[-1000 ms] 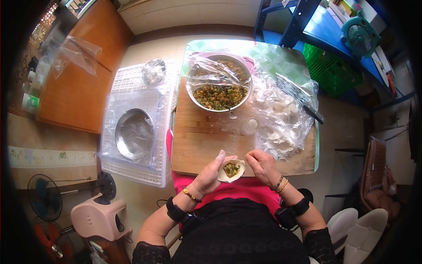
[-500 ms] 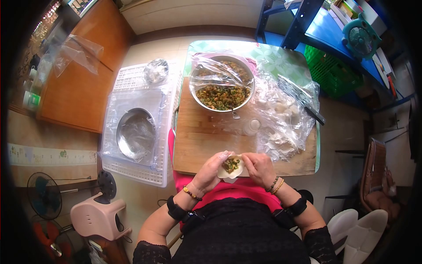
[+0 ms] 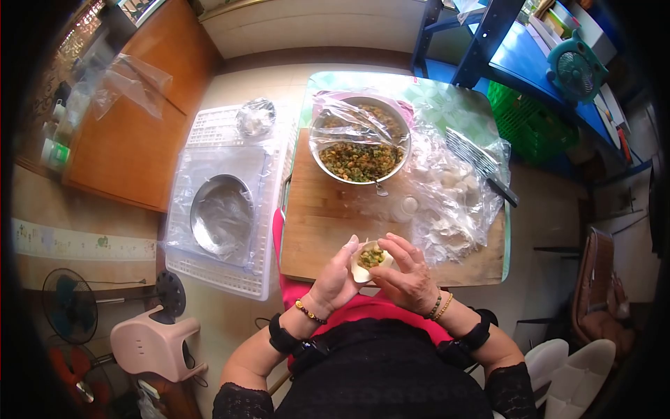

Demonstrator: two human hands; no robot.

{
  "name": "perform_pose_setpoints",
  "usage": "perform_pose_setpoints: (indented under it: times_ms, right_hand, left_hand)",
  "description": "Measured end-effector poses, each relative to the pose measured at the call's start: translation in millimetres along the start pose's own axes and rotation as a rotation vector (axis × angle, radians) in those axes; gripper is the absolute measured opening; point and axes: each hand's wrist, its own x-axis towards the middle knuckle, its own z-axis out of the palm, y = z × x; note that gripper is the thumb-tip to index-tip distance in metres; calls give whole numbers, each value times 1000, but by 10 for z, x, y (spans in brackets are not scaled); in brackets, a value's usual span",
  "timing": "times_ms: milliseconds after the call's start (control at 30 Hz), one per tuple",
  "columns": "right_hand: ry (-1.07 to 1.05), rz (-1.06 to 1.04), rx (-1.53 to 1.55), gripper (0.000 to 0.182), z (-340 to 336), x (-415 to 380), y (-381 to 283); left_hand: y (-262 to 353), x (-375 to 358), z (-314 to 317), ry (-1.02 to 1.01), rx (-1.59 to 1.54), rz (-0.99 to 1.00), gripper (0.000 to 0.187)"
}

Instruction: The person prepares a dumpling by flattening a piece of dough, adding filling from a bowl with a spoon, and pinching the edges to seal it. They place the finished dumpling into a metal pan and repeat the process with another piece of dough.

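Observation:
My left hand (image 3: 333, 283) cups a round, pale dumpling wrapper (image 3: 362, 274) over the near edge of a wooden board (image 3: 317, 227). Chopped green and brown filling (image 3: 370, 258) sits in the middle of the wrapper, which is not closed. From the other side, my right hand (image 3: 413, 279) grips the wrapper's right edge between thumb and bent fingers. Beyond the hands stands a metal bowl (image 3: 359, 183) of the same chopped filling, partly covered with clear plastic. A spoon handle (image 3: 381, 188) pokes out at its near rim.
Floury dough pieces (image 3: 457, 234) lie under plastic film at the board's right. A black-handled knife (image 3: 502, 192) rests on the film. A small, clear round object (image 3: 409, 204) stands beside it. To the left, a white rack (image 3: 257, 283) bears a plastic-lined metal dish (image 3: 200, 216).
My right hand has turned, and its fingers now spread around the wrapper's edge. The wrapper has tilted, with its right side lifted a little. The whole view has shifted slightly.

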Motion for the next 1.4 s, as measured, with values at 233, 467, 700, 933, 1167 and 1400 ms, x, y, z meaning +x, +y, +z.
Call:
perform_pose_setpoints:
  times_ms: [233, 467, 700, 933, 1167, 1400]
  right_hand:
    - [94, 83, 153, 19, -28, -18, -20]
    - [138, 502, 524, 14, -98, -87, -72]
    - [155, 736, 806, 14, -39, -144, -48]
    - [165, 714, 775, 46, -92, -182, -2]
    - [101, 626, 669, 38, -136, -141, 23]
    - [228, 605, 646, 16, -81, -101, -40]
  left_hand:
    - [-32, -39, -44, 27, 103, -27, 41]
    - [7, -73, 118, -153, 236, 37, 57]
    - [-33, -92, 101, -79, 610, 101, 55]
    - [-52, -121, 113, 49, 510, 166, 41]
    - [-79, -121, 123, 79, 537, 208, 40]
    - [-95, -124, 106, 74, 653, 286, 35]
